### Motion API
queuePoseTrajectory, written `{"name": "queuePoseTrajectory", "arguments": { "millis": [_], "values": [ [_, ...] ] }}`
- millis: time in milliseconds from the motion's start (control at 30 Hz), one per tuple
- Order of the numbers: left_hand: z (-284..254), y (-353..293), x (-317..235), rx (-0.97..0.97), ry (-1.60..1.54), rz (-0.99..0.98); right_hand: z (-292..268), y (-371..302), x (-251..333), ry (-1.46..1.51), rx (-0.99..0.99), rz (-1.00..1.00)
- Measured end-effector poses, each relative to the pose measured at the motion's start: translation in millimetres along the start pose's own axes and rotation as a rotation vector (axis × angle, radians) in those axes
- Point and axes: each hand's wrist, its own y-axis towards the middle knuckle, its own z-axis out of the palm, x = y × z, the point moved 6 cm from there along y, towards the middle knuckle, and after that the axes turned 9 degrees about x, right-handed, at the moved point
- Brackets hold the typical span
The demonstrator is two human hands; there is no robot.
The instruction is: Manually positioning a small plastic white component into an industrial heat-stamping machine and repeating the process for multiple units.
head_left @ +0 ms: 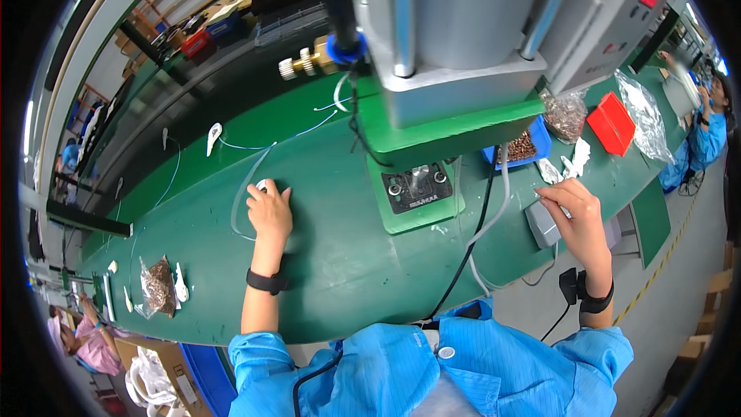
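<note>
My left hand rests low over the green bench, its fingers curled over a small white plastic piece that is mostly hidden. Beside it runs a looped pale cable. My right hand is raised near the bench's right part, thumb and fingertips pinched together. Whatever they hold, if anything, is too small to make out. Between my hands stands a bench press with a green frame and a dark die block at its base. Another white teardrop-shaped piece on a thin blue cable lies farther left.
Behind my right hand are a blue tray of small copper-coloured parts, a bag of parts, and a red bin. A grey box sits below that hand. Cables hang before the press. Another bag lies left.
</note>
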Motion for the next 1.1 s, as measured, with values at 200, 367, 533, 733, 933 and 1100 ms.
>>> {"name": "queuePoseTrajectory", "arguments": {
  "millis": [200,367,533,733,933,1100],
  "values": [
    [-23.6,-3.4,-8.3,-0.072,-0.479,0.337,3.5,5.7,-8.8,0.032,-0.033,-0.002],
    [-98.4,-23.7,-54.2,-0.066,-0.785,0.527,7.6,20.2,-8.9,0.079,-0.067,-0.001],
    [-149.5,-45.1,-121.7,0.281,-1.560,0.695,17.4,34.8,-13.1,0.179,-0.018,0.053],
    [-153.5,-50.4,-140.5,0.150,-1.102,0.787,17.3,33.7,-8.1,0.158,-0.014,0.024],
    [-157.9,-51.6,-138.6,0.153,-1.110,0.750,24.1,45.3,-2.1,0.160,-0.002,-0.006],
    [-158.6,-48.2,-145.2,0.164,-1.118,0.793,32.6,59.3,12.9,0.121,0.025,-0.084]
  ]
}}
